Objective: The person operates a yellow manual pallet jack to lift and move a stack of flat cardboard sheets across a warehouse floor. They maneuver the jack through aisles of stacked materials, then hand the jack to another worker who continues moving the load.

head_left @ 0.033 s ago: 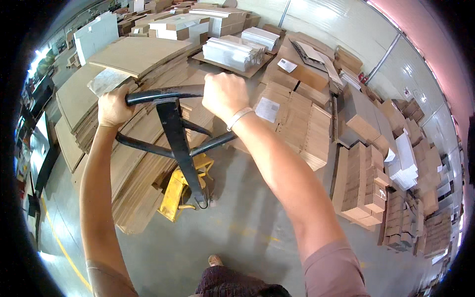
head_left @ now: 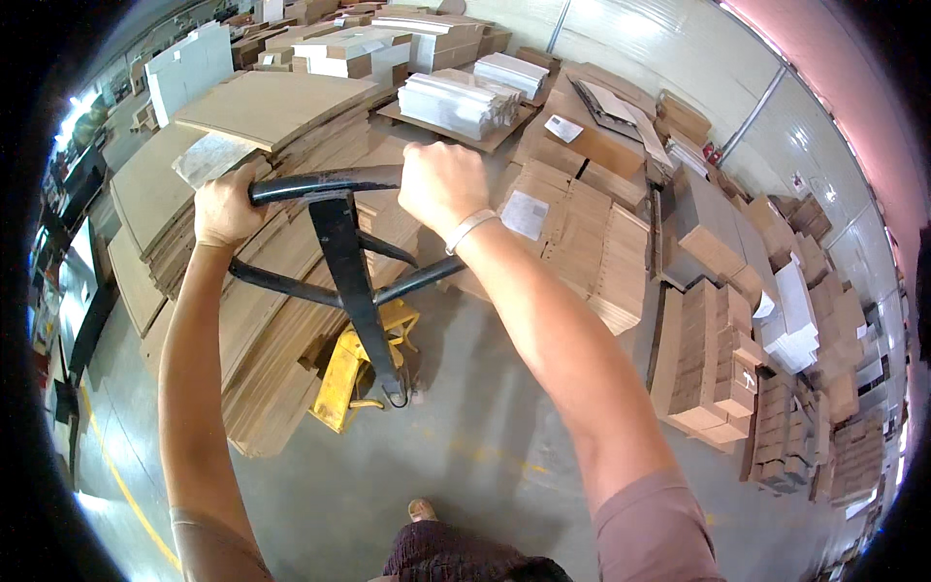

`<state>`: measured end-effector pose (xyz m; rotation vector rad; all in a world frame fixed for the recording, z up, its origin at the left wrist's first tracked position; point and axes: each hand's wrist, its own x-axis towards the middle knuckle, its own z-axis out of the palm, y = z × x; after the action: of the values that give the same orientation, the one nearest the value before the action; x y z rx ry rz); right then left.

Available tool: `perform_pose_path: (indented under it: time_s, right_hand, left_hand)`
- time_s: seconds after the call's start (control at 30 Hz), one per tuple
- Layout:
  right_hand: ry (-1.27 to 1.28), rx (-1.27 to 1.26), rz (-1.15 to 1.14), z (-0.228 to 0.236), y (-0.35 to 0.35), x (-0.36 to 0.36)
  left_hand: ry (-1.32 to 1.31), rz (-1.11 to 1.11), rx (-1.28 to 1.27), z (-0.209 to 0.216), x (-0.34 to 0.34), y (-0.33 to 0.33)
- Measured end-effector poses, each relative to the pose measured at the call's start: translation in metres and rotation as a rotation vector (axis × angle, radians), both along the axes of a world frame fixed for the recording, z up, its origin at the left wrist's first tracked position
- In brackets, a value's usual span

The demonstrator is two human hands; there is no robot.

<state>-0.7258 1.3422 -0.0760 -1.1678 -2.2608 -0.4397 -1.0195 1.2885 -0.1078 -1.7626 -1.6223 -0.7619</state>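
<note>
Both my hands grip the black loop handle [head_left: 335, 247] of a pallet truck, fingers wrapped round its top bar. My left hand [head_left: 229, 208] is closed at the bar's left end. Toward the right end, my right hand [head_left: 444, 187] is closed in a fist, with a pale band on its wrist. The handle's flat black centre post runs down to the yellow body [head_left: 341, 378] of the truck. Beyond the handle lies a tall stack of flat brown cardboard sheets [head_left: 281, 291], with a clear wrapped sheet [head_left: 215, 158] on it near my left hand.
Brown cartons [head_left: 572, 233] stand to the right of the handle. White bundled panels [head_left: 458, 102] rest on a pallet behind. More carton stacks [head_left: 708, 359] line the right side. A yellow line [head_left: 121, 485] marks the grey floor [head_left: 320, 495] at left. My shoe [head_left: 421, 510] shows below.
</note>
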Motion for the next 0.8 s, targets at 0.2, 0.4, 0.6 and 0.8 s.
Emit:
perform_pose_path:
  time_s: [0.2, 0.4, 0.6, 0.8]
  right_hand:
    - [0.032, -0.027, -0.012, -0.002, 0.004, -0.003]
    - [-0.004, -0.005, -0.055, 0.002, 0.010, -0.011]
    - [-0.012, -0.015, -0.062, 0.004, 0.019, -0.017]
    - [-0.029, -0.017, -0.096, 0.005, 0.025, -0.023]
  left_hand:
    - [-0.013, 0.022, 0.044, -0.002, 0.007, 0.001]
    - [-0.036, 0.002, 0.028, -0.003, -0.008, 0.017]
    - [-0.045, -0.019, 0.025, 0.004, -0.012, 0.028]
    - [-0.052, -0.044, 0.035, -0.002, -0.021, 0.046]
